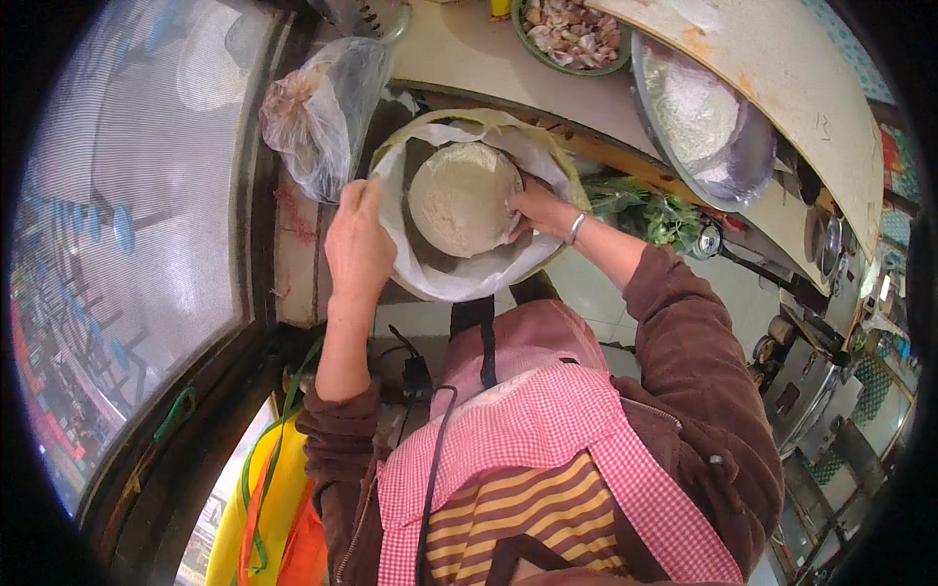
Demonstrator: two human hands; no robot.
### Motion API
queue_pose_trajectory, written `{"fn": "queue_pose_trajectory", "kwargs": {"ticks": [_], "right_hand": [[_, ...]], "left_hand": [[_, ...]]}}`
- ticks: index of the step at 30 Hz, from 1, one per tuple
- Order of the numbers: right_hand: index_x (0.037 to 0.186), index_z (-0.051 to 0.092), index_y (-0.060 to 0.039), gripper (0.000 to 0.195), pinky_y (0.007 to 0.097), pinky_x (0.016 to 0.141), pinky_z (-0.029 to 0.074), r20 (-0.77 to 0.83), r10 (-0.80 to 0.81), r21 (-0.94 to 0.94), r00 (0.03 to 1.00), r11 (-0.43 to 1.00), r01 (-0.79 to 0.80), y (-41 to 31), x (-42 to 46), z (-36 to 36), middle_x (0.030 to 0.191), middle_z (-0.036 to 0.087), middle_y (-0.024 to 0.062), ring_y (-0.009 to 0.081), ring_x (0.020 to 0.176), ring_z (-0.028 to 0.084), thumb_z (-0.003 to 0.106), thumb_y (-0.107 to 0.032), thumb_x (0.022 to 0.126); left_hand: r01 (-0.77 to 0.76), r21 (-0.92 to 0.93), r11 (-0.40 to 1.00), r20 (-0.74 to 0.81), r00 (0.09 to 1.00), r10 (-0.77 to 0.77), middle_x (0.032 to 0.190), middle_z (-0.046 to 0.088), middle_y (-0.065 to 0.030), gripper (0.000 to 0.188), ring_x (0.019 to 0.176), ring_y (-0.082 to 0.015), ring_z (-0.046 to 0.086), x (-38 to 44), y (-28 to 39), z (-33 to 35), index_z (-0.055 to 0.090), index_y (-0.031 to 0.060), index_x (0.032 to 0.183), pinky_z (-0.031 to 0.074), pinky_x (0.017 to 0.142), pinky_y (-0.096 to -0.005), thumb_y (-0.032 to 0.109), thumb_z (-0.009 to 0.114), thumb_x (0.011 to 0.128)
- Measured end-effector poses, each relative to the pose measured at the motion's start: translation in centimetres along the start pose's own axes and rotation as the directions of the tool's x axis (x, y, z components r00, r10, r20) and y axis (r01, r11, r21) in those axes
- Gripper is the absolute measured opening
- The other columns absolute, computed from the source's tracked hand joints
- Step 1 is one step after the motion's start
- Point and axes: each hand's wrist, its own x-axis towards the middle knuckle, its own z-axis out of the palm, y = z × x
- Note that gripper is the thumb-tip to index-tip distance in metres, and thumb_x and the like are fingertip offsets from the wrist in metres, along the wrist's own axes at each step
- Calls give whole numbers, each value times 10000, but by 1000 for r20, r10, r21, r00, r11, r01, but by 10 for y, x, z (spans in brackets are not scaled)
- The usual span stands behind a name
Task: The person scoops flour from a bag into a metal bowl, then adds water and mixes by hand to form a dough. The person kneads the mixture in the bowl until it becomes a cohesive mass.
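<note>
An open sack (476, 282) with a white inner lining and a yellowish outer layer stands in front of me. Inside its mouth is a round bowl heaped with pale beige flour (462, 198); the flour hides most of the bowl. My right hand (538, 209) reaches over the sack's right side and grips the bowl by its right edge. On the opposite side, my left hand (359, 242) is closed on the sack's rim, its fingertips partly hidden. How much lies deeper in the sack cannot be seen.
On the counter (469, 51) sit a green bowl of garlic cloves (575, 33) and a metal basin of white flour (696, 110), partly under a large pale board (806, 95). A clear plastic bag (322, 117) lies left of the sack. Leafy greens (652, 212) lie right, below the counter edge.
</note>
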Motion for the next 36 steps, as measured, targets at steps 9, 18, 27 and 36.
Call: {"fn": "queue_pose_trajectory", "kwargs": {"ticks": [9,18,27,36], "right_hand": [[1482,376,-90,700,482,568,664,103,-65,105,993,993,54,-6,-71,3,1309,573,147,337,1063,674,554,22,814],[1438,403,-4,651,473,569,664,56,-153,319,987,939,127,-18,-161,-14,1207,630,184,338,938,716,523,37,800],[1381,469,15,572,434,537,639,-288,-175,463,942,835,297,-33,-281,-85,1123,661,165,313,871,720,526,49,813],[1261,536,62,450,436,534,606,-531,-245,439,811,739,510,-36,-346,-161,1047,665,166,316,853,702,508,21,814]], "left_hand": [[-19,-125,992,43,999,24,1339,563,-171,629,1174,-419,576,10,-2,-13,553,112,1397,482,979,-472,-88,475,805],[-128,-360,924,-142,987,81,1236,637,-126,490,1063,-266,628,16,38,-36,604,96,1378,505,941,-359,14,655,897],[370,-894,251,404,910,97,1237,637,-161,606,999,-186,666,83,191,47,418,-48,1483,545,880,-309,217,653,992],[699,-715,-19,692,711,127,1112,612,-200,394,925,-278,671,119,307,128,526,-158,1180,584,776,-407,113,661,927]]}}
